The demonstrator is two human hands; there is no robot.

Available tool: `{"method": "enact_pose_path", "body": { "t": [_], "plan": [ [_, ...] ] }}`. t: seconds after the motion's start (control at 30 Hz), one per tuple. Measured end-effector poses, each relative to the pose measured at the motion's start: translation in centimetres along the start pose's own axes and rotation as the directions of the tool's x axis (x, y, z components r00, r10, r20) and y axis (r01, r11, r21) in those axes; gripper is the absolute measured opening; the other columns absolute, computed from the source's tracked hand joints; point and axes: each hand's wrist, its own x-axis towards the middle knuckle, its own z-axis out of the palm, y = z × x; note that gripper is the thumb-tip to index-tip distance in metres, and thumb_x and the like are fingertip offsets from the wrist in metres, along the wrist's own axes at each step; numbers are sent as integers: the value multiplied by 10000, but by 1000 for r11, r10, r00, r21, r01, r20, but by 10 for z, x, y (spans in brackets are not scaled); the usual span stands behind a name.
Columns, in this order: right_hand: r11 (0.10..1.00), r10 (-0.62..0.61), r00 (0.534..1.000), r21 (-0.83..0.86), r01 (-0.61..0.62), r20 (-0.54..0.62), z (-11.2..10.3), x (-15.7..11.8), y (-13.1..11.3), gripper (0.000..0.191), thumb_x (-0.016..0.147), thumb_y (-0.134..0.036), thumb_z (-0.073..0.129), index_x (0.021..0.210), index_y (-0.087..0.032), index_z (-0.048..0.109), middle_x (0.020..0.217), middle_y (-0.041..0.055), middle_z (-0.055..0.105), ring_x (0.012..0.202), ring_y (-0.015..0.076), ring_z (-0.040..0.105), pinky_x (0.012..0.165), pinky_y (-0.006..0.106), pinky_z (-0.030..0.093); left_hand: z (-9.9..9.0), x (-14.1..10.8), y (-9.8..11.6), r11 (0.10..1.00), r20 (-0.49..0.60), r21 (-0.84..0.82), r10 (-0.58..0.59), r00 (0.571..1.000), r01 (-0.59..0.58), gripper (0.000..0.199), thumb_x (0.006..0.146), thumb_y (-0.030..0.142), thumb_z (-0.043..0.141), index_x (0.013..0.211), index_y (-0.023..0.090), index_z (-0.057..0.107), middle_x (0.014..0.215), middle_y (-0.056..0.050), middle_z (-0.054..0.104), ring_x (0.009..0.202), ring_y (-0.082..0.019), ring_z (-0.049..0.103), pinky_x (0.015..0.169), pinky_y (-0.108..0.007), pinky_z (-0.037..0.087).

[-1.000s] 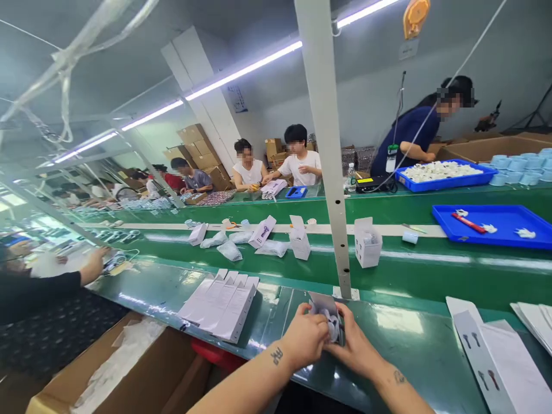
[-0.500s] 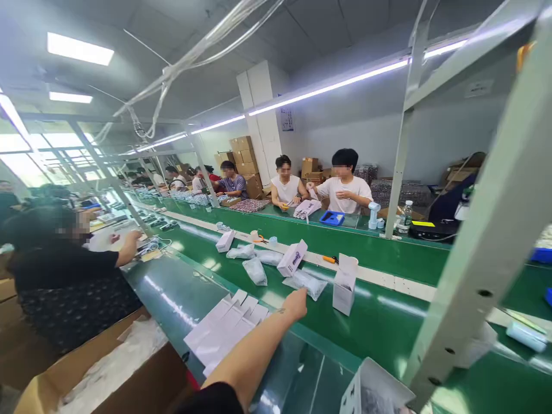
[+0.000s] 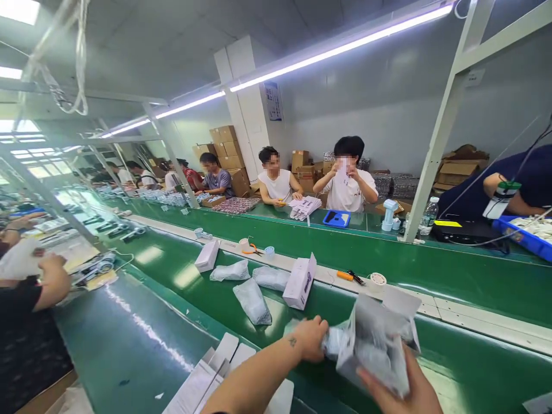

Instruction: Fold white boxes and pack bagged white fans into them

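Observation:
My right hand [image 3: 399, 385] is low at the bottom edge and holds an open white carton [image 3: 375, 345] from below. A grey-white printed sleeve or liner shows in the carton's mouth. My left hand [image 3: 309, 339] grips a translucent plastic bag of white parts [image 3: 334, 342] at the carton's open side. Flat white cartons [image 3: 219, 374] lie stacked on the near green belt, partly hidden by my left forearm. Several bagged items, such as one [image 3: 252, 302], lie beyond my hands, beside a standing white box [image 3: 299, 282].
The green belt [image 3: 474, 345] runs past me with a white strip along it. On it are orange-handled scissors [image 3: 351, 277] and a tape roll [image 3: 377, 282]. A co-worker's hand [image 3: 54, 282] works at left. A person in navy [image 3: 517, 184] stands at right behind a blue tray [image 3: 521, 236].
My left hand has come back from the flat cartons to the white carton. The carton has risen into my hands at lower right, and the view has swung left.

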Motion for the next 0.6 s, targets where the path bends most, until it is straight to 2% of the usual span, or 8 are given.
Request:
{"method": "enact_pose_path", "body": {
  "t": [0.03, 0.13, 0.23, 0.33, 0.4, 0.5, 0.53, 0.6],
  "plan": [
    [999, -19, 998, -34, 17, -63, 11, 22, -10, 671, 716, -473, 707, 1307, -260, 470, 1217, 96, 639, 1146, 376, 584, 966, 494, 497, -4, -17, -2, 1000, 21, 9, 17, 1000, -18, 600, 608, 288, 683, 1175, 165, 530, 1168, -171, 615, 971, -340, 658, 823, -463, 523],
    [991, -80, 995, -108, 74, -54, 42, 88, -23, 638, 696, -411, 645, 1287, -241, 471, 1273, 105, 604, 1191, 337, 557, 1008, 480, 453, -31, -67, -11, 988, 86, 112, 96, 992, -106, 536, 605, 333, 669, 1099, 151, 566, 1051, -174, 650, 828, -355, 681, 681, -456, 549],
    [993, -13, 999, -113, 17, 36, 59, 129, -5, 690, 683, -395, 594, 1329, -217, 429, 1284, 102, 605, 1182, 308, 575, 1009, 456, 451, -73, -104, -28, 980, 130, 172, 79, 988, -101, 477, 607, 270, 665, 1060, 148, 581, 1011, -173, 667, 835, -364, 678, 697, -458, 543],
    [984, 71, 997, -166, -69, 7, 61, 126, 28, 825, 697, -424, 583, 1427, -164, 300, 1331, 152, 566, 1202, 348, 560, 988, 495, 459, -107, -130, -53, 999, 122, -19, -45, 991, 48, 553, 575, 233, 670, 1111, 181, 544, 1021, -121, 670, 890, -327, 667, 711, -379, 524],
    [967, 42, 990, -243, -75, -135, 65, 99, 41, 870, 727, -465, 591, 1454, -138, 241, 1420, 198, 460, 1261, 391, 494, 1014, 538, 428, -115, -145, -75, 947, 125, -267, -151, 981, 179, 621, 553, 248, 681, 1148, 205, 508, 991, -65, 658, 895, -286, 647, 699, -326, 498],
    [957, -113, 935, -289, 13, -335, 96, 53, 34, 636, 846, -495, 501, 1363, -146, 379, 1304, 218, 527, 1118, 380, 578, 999, 563, 431, -107, -165, -105, 683, 171, -675, -225, 959, 281, 659, 518, 241, 666, 1151, 214, 484, 913, 2, 615, 865, -229, 599, 692, -284, 452],
    [960, -146, 948, -270, 67, -284, 115, 46, 25, 547, 869, -489, 480, 1306, -164, 428, 1199, 204, 589, 1036, 354, 617, 960, 541, 468, -102, -170, -112, 546, 179, -796, -202, 963, 263, 692, 502, 228, 657, 1169, 217, 472, 917, 12, 604, 868, -214, 579, 697, -274, 440],
    [956, -164, 986, -243, 165, 24, 158, 56, 2, 541, 839, -485, 549, 1289, -201, 450, 1244, 190, 585, 1145, 356, 570, 956, 505, 485, -92, -178, -119, 260, 152, -949, -121, 981, 179, 811, 463, 199, 651, 1242, 225, 424, 965, 16, 593, 889, -195, 547, 709, -257, 422]
  ]
}}
